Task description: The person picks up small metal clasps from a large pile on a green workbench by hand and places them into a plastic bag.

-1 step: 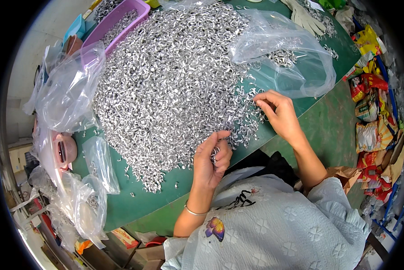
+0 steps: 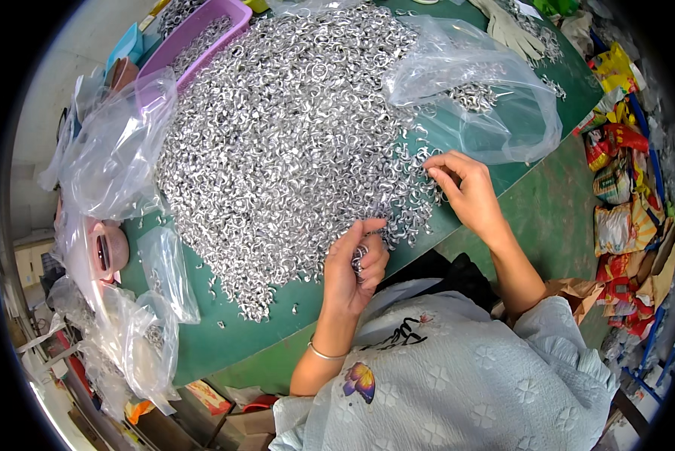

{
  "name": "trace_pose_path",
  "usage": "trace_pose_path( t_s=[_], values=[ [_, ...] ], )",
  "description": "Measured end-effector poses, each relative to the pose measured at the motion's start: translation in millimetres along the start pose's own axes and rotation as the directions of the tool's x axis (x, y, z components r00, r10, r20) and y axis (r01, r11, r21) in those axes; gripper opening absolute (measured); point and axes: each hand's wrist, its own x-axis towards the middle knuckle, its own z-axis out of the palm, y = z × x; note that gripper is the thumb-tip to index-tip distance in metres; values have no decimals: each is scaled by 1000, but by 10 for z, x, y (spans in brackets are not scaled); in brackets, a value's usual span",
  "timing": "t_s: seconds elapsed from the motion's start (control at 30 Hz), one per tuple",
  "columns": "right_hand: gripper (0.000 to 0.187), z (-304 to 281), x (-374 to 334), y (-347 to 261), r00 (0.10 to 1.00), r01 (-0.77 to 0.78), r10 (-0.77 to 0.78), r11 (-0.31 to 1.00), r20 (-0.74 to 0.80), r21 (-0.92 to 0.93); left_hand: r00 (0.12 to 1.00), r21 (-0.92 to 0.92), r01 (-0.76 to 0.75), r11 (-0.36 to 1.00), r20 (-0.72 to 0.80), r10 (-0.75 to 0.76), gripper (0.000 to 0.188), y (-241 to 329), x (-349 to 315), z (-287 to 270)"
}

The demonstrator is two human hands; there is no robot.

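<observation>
A broad heap of small, shiny, curved metal pieces [image 2: 277, 143], many ring- or hook-shaped, covers the green tabletop [image 2: 225, 349]. At the heap's near edge, my left hand [image 2: 356, 267] is curled around several metal rings [image 2: 360, 259] lying in its palm, with the index finger reaching over the pieces. My right hand [image 2: 461, 184] is at the heap's right edge, thumb and index finger pinched together by the loose pieces. Whatever sits between those fingertips is too small to make out.
A clear plastic bag [image 2: 495, 98] with some metal pieces lies at the right. Beyond it are pale gloves [image 2: 510, 34]. A purple basin [image 2: 236, 22] holds more pieces at the far left. Other clear bags [image 2: 116, 158] and a pink container [image 2: 112, 248] line the left edge.
</observation>
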Motion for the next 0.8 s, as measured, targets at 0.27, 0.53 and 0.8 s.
trace_pose_path(
  t_s=[0.27,0.53,0.8],
  values=[
    [41,337,-57,-204,790,578,-511,806,338,-131,959,212,-3,977,-278,63,48,-45,-45,88],
    [32,384,16,-13,787,610,-530,746,315,-266,979,255,-38,966,-187,88,41,-22,-116,-100],
    [23,224,108,35,847,530,-503,772,173,-350,971,183,-87,979,-206,124,43,-35,-96,-147]
  ],
)
